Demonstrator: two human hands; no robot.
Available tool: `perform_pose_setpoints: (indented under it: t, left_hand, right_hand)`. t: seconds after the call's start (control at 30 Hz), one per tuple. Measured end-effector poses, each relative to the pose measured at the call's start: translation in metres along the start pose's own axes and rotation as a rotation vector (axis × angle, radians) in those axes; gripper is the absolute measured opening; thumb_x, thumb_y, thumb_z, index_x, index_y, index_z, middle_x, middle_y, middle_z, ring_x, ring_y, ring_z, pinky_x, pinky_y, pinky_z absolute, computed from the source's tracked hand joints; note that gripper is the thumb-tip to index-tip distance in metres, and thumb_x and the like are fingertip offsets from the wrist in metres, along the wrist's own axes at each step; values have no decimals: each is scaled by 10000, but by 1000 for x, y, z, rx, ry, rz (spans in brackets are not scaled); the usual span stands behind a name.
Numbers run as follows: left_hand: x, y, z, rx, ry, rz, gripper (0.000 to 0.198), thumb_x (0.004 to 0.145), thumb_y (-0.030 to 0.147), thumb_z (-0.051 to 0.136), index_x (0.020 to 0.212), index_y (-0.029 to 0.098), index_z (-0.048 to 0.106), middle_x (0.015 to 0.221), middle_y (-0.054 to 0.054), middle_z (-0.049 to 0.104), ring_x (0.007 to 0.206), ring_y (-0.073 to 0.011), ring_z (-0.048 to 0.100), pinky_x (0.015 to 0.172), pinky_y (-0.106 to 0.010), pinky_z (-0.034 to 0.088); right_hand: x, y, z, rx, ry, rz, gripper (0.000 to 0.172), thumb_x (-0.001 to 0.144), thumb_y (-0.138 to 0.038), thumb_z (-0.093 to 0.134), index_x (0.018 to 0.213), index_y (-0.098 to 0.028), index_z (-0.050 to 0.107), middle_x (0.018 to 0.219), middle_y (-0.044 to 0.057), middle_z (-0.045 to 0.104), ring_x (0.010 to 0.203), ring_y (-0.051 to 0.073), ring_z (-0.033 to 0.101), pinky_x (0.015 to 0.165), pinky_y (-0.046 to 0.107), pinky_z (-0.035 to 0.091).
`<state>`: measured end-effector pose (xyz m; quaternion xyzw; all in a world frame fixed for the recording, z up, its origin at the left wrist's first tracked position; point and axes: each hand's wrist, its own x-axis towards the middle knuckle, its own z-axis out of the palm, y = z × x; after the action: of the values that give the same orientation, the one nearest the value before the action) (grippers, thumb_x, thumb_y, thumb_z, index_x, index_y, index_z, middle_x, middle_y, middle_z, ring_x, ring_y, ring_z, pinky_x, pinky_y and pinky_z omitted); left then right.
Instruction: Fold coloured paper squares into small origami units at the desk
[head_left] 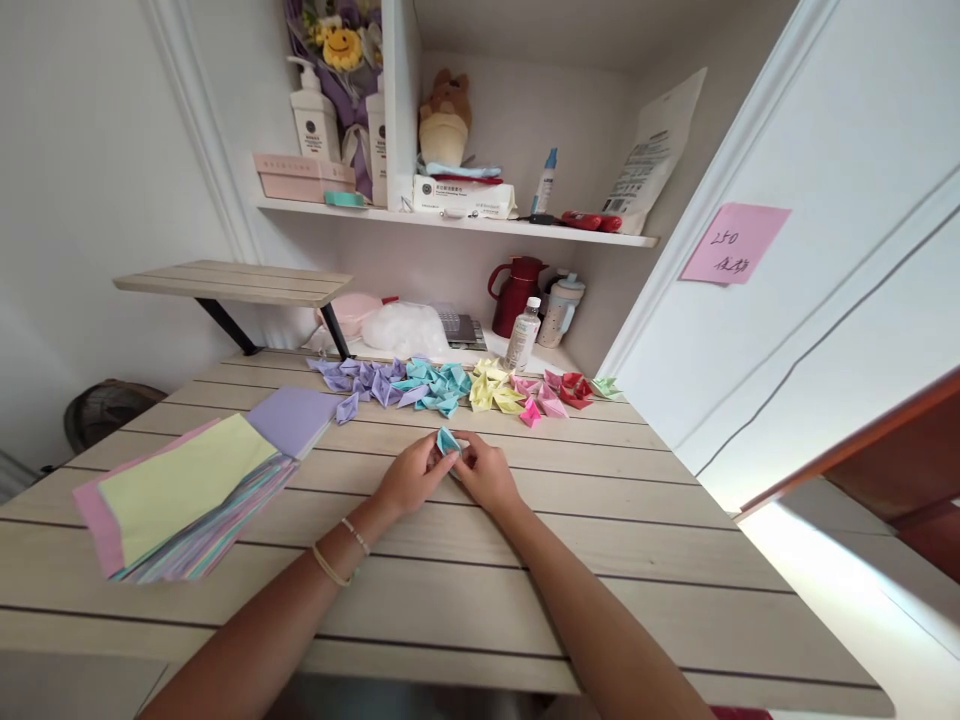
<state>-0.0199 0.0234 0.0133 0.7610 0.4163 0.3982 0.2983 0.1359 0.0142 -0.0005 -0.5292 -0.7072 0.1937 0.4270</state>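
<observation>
Nearest, two bare forearms reach in over the slatted wooden tabletop (637, 620), the left one wearing a beaded bracelet (355, 537) and a plain band (330, 567). At the middle of the tabletop, the left hand (412, 474) and the right hand (487, 472) meet around a small folded teal paper (447, 441), both grasping it between their fingers, its pointed upper part showing between them.

To the left lies a fanned stack of coloured paper (217, 535), with a yellow sheet (187, 485) over a pink sheet (97, 520) and a purple sheet (292, 420) at the far right end.

Beyond the hands, folded paper pieces run in a row grouped by colour, left to right: purple pieces (367, 380), teal pieces (442, 385), yellow pieces (491, 390), pink pieces (551, 402), red pieces (575, 390) and light green paper (606, 387). A bright pink piece (530, 412) sits on the near side of the row.

Behind the row stand a clear bottle (523, 342) with a white cap, a dark red jug (516, 295) and a pale tumbler (561, 310); a small raised wooden stand (232, 281) is at left. On the white shelf (570, 233) above, a plush toy (445, 118) sits behind a white tissue pack (465, 197).
</observation>
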Motion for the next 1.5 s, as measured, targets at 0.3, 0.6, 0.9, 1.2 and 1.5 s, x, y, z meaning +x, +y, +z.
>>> perform_pose_setpoints:
  t: [0.3,0.6,0.9,1.2,1.5]
  left_hand:
    - [-2,-6,7,-291,82,-54,332,776,308,565,1082,188,520,673,17,590,577,-144,585,610,-271,455]
    - [0,-14,-2,-716,-9,-178,311,587,267,764,835,110,659,751,-51,680,663,-145,631,702,-305,510]
    - [-6,-15,-7,-780,61,-187,304,598,346,769,765,109,680,740,-63,684,705,-159,627,736,-337,506]
    - [-3,-20,-1,-725,92,-157,308,597,343,768,759,101,665,764,-60,677,711,-144,611,752,-318,503]
    - [-6,-21,1,-621,41,-148,418,598,335,779,923,107,648,704,-42,674,653,-145,632,674,-279,511]
  right_hand:
    - [-6,-1,4,295,52,152,312,799,-311,477,1059,-182,592,508,-40,550,440,141,559,462,228,436]
    - [-6,-1,-7,818,-152,234,414,660,-342,718,1025,-165,633,677,13,660,595,152,641,578,275,549]
    - [-5,5,1,716,-165,158,390,778,-487,579,996,-173,657,585,-16,605,532,117,587,525,238,520]
    - [-4,3,7,647,-12,153,377,807,-462,525,1073,-204,459,599,-55,582,438,103,560,433,210,474]
    - [-8,5,3,565,28,125,350,765,-522,531,804,-179,595,528,-25,570,499,140,563,498,246,486]
